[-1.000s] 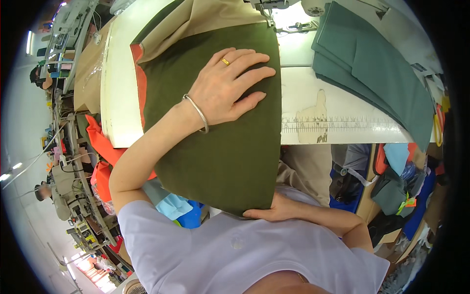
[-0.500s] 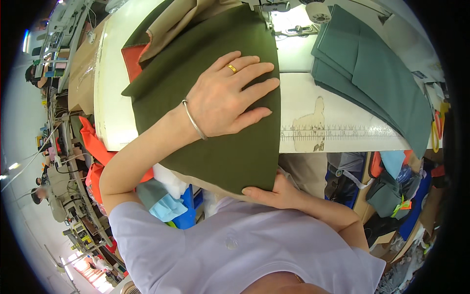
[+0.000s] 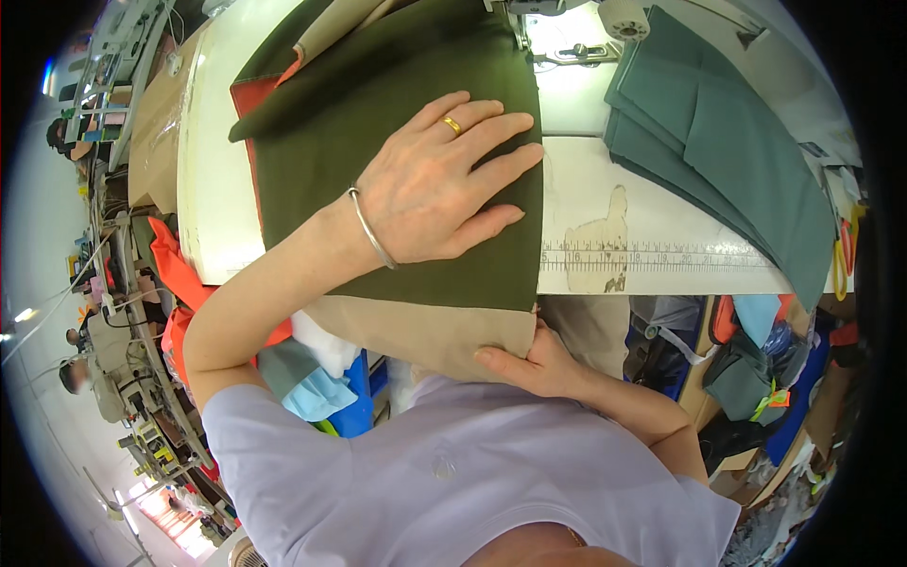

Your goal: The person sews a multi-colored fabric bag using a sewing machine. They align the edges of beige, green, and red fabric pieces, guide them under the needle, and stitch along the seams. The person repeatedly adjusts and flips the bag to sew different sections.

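The dark olive-green cloth panel (image 3: 331, 165) lies flat beneath the left hand (image 3: 430, 189), whose fingers are slightly apart and pressed palm-down on it, the tips near the panel's right edge. The right hand (image 3: 548, 367) is clamped on the corner of a smooth beige cloth band (image 3: 425, 331) at the panel's near end, thumb on top, the other fingers mostly hidden beneath. A yellow metal ring (image 3: 453, 125) and a silvery open bangle (image 3: 372, 231) sit on the left hand and wrist. The panel looks matte and plain, with no lettering; its long axis runs from the sewing machine's metal presser foot (image 3: 521, 36) toward the person's chest, its right edge nearly straight. At its upper left a fold points leftward, with orange-red cloth (image 3: 255, 102) showing beneath and creased beige cloth (image 3: 331, 30) above. The panel rests on the white worktop (image 3: 578, 156), its near end overhanging the front edge. To the right, a ruler strip (image 3: 680, 255) bears printed graduations and numerals. Beyond lies a folded stack of teal-green cloth (image 3: 718, 142). The pale lilac shirt (image 3: 378, 472) carries a faint chest emblem, too indistinct to read.
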`<control>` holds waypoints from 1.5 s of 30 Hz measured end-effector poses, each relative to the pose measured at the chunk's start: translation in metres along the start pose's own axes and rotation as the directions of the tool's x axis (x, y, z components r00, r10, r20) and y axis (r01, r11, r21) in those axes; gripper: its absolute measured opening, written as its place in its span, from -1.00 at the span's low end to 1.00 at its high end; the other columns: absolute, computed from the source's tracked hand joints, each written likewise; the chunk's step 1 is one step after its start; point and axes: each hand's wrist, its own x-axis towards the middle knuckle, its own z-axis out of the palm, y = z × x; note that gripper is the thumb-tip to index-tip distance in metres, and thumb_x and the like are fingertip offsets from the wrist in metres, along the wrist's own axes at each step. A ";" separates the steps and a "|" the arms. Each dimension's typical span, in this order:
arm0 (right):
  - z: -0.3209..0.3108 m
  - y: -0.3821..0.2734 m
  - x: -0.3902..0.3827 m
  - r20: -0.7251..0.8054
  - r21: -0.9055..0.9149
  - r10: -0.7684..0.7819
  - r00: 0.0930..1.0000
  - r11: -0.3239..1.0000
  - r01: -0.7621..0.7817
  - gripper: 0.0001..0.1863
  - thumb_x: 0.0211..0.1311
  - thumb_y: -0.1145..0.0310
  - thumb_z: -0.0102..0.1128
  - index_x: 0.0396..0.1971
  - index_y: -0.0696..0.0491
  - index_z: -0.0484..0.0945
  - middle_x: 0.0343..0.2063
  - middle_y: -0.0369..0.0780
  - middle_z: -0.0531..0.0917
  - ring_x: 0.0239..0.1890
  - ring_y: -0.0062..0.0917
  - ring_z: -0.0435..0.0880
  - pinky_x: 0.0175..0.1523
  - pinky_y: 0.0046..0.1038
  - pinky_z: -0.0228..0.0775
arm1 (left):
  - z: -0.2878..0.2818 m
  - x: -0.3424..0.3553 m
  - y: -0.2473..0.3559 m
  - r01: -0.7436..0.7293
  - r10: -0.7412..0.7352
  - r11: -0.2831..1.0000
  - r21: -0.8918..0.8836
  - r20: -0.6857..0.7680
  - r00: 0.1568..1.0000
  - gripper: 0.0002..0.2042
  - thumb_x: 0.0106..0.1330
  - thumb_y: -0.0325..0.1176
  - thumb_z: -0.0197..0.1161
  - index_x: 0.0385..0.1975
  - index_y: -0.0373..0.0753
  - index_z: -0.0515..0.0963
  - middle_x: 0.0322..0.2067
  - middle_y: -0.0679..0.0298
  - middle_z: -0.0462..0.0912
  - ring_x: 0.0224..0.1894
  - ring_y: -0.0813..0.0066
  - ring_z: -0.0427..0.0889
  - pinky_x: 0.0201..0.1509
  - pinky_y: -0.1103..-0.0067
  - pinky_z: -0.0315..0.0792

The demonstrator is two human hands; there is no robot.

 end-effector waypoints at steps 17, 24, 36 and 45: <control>0.008 -0.014 0.007 -0.060 0.258 0.116 0.991 0.961 -0.097 -0.72 0.36 0.36 0.30 -0.06 0.22 0.62 -0.30 -0.23 0.73 -0.26 -0.67 0.62 -0.16 -0.50 0.52 | 0.002 -0.002 0.000 -0.019 0.019 1.000 -0.008 -0.007 1.000 -0.50 0.09 -0.36 0.38 0.12 -0.24 0.58 0.18 0.11 0.55 0.15 0.04 0.55 0.17 0.22 0.52; 0.002 -0.040 0.023 0.230 -0.417 -0.491 0.840 0.730 0.541 -0.68 0.24 0.31 0.32 -0.04 0.12 0.66 -0.01 -0.14 0.68 0.08 -0.27 0.61 0.24 -0.25 0.43 | -0.007 0.001 -0.008 -0.033 0.032 0.997 -0.076 -0.013 0.999 -0.57 0.12 -0.43 0.36 0.05 -0.27 0.62 0.10 0.10 0.62 0.09 0.10 0.63 0.12 0.29 0.55; 0.051 -0.036 0.017 0.652 0.402 0.001 0.758 0.847 -0.347 -0.21 0.37 -0.04 0.25 0.39 0.19 0.29 0.36 -0.05 0.38 0.41 -0.33 0.31 0.43 -0.38 0.17 | -0.037 0.008 -0.016 0.290 -0.266 0.893 -0.346 0.114 0.957 -0.63 0.28 -0.60 0.19 0.10 -0.35 0.58 0.01 0.01 0.67 -0.01 0.08 0.68 0.09 0.42 0.53; 0.043 0.023 -0.019 0.271 -0.127 0.072 0.960 0.991 -0.038 -0.44 0.51 -0.02 0.03 0.09 0.24 0.51 -0.16 0.03 0.68 0.01 -0.17 0.64 0.22 -0.23 0.42 | 0.002 -0.012 0.006 -0.044 0.045 0.999 0.011 -0.112 0.993 -0.62 0.01 -0.62 0.31 -0.09 -0.31 0.66 0.02 0.11 0.66 0.00 0.09 0.65 0.03 0.33 0.59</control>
